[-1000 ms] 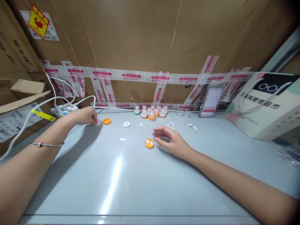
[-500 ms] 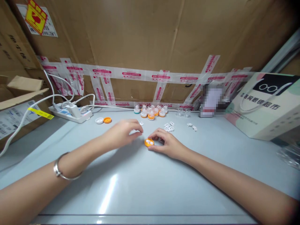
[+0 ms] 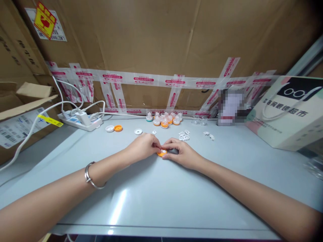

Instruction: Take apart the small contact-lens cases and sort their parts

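A big cardboard box [image 3: 151,37] stands behind the grey table [image 3: 176,195]. A paper bag [image 3: 285,124] is at the right and an open carton [image 3: 20,124] at the left, with a white power strip [image 3: 87,126] just beside the carton. In the middle, the right hand [image 3: 185,153] grasps an orange cap [image 3: 161,155] by its right side, thumb and fingers spread around the rim. The left hand [image 3: 145,146], below a metal bracelet [image 3: 91,176], has its fingertips pinched at the cap's left side (whether they hold a piece, I cannot tell). Beyond sits a cluster of clear-topped cups [image 3: 165,120], 1 with a teal base. Near them lie a white lid [image 3: 138,131], cut-out white pieces [image 3: 184,135] and a stemmed bit [image 3: 154,132]. Small white discs [image 3: 164,151] rest inside the orange cap.
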Action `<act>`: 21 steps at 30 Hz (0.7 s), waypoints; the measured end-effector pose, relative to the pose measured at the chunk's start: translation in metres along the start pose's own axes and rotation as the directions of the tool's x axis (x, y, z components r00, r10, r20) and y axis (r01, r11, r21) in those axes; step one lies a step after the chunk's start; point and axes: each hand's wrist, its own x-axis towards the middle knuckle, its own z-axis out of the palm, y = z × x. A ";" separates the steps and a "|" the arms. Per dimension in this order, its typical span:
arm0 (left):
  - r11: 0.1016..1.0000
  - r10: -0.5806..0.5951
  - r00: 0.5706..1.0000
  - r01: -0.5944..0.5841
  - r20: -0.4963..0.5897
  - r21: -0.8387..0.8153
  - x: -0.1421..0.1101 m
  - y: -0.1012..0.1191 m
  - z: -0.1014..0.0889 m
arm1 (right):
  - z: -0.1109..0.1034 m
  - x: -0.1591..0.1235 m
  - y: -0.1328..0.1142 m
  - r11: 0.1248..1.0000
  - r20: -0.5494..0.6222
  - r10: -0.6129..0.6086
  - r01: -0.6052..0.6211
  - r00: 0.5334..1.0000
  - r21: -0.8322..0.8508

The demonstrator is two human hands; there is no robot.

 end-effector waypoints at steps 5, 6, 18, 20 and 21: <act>0.987 -0.002 1.000 0.003 -0.007 0.163 0.000 0.007 -0.002 | 0.000 0.000 -0.002 1.000 -0.001 0.006 -0.006 1.000 -0.005; 0.974 0.006 1.000 -0.004 -0.006 0.228 0.000 0.009 -0.002 | 0.000 0.000 -0.003 1.000 0.001 0.012 -0.012 1.000 -0.009; 0.849 0.132 0.991 -0.125 0.023 0.513 -0.002 0.014 0.008 | 0.000 0.001 -0.001 1.000 0.015 -0.005 0.005 1.000 -0.011; 0.877 0.114 0.993 -0.101 0.001 0.470 -0.002 0.014 0.007 | -0.001 0.001 -0.002 1.000 0.017 -0.004 0.005 1.000 -0.007; 0.892 0.108 0.994 -0.092 -0.010 0.442 -0.001 0.015 0.004 | -0.001 0.001 -0.002 1.000 0.013 -0.001 0.001 1.000 -0.002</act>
